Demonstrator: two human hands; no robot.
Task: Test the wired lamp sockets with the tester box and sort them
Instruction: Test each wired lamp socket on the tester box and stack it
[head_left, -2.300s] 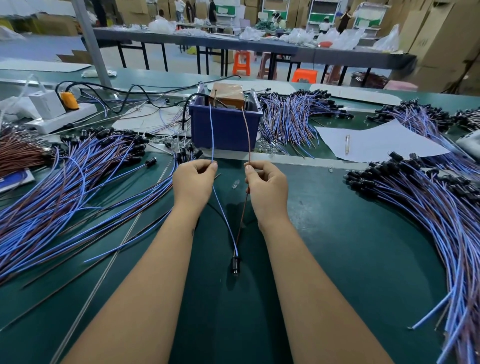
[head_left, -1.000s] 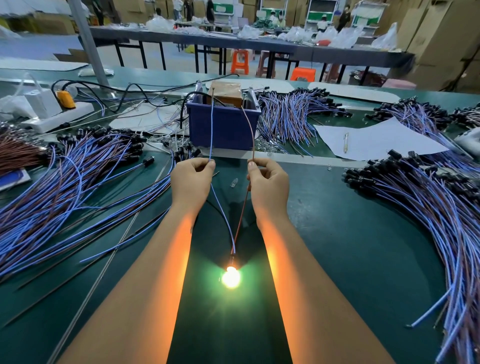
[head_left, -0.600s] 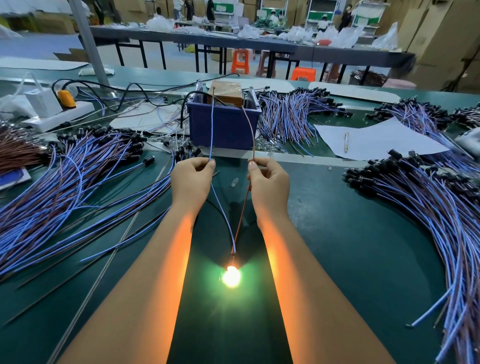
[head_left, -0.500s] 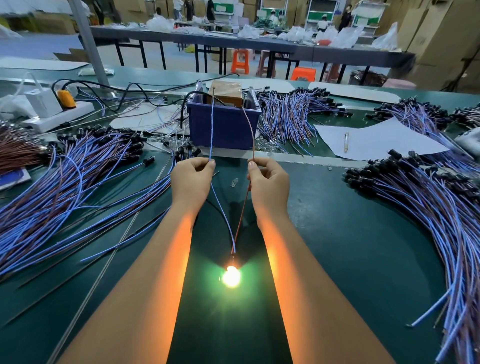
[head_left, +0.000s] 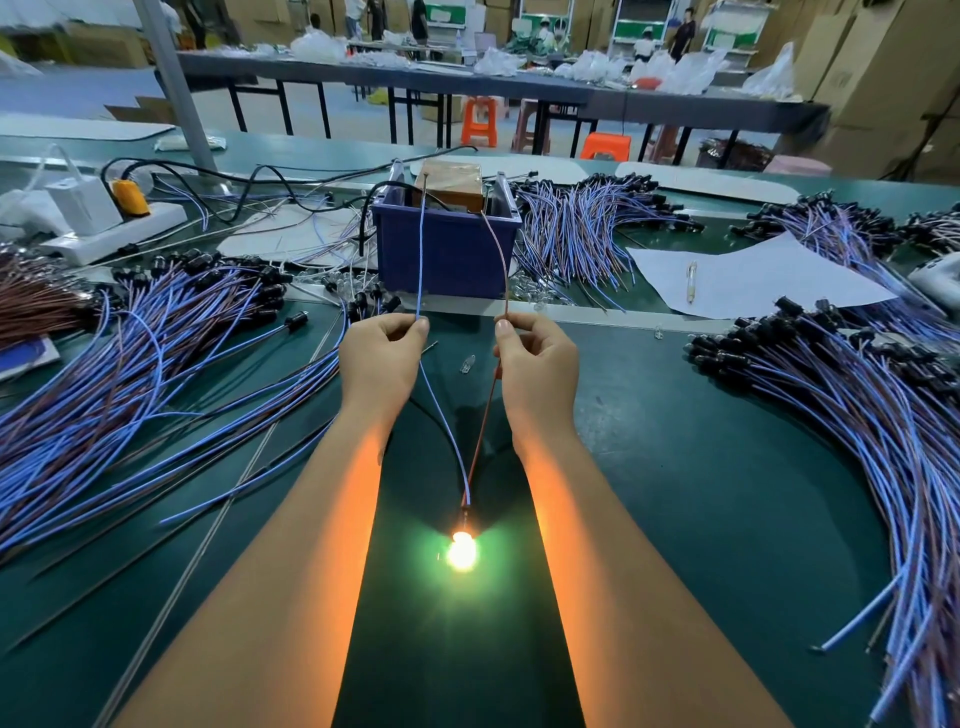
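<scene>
Green bench (head_left: 701, 467): left hand (head_left: 379, 358) pinches blue wire (head_left: 420, 249), right hand (head_left: 537, 364) brown wire (head_left: 501, 260), seemingly.

A dark green surface (head_left: 701, 467) is spread with heaps of blue and brown wired sockets at left (head_left: 130, 364) and right (head_left: 857, 405). A blue tester box (head_left: 447, 249), white paper (head_left: 748, 280) and a power strip (head_left: 114, 234) are set farther back.

Glare hides the lit socket (head_left: 462, 550); wire tips inside tester box (head_left: 447, 254) unclear.

Head-worn view, forward and down
</scene>
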